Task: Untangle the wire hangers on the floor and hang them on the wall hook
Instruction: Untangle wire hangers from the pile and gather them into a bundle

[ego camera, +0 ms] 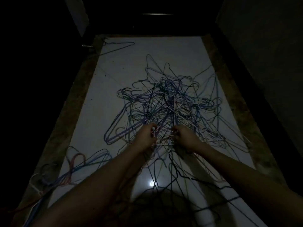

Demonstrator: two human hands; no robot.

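Dim room: glossy pale tiled floor [114, 89], dark mottled stone border [72, 99], light glare [151, 183] at 6 o'clock.

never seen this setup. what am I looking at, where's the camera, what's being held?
There is no machine here: a person works with two bare hands. The single picture comes from a wide-angle camera worn on the head, looking forward and down in a dim room.

On the pale tiled floor lies a big tangled pile of thin coloured wire hangers. A lone dark wire hanger lies apart at the far left, and a small bunch of blue, red and white wire hangers lies near left.

The left hand and right hand both reach into the pile's near edge, fingers curled round wires. Which hanger each grip has is too dark to tell.
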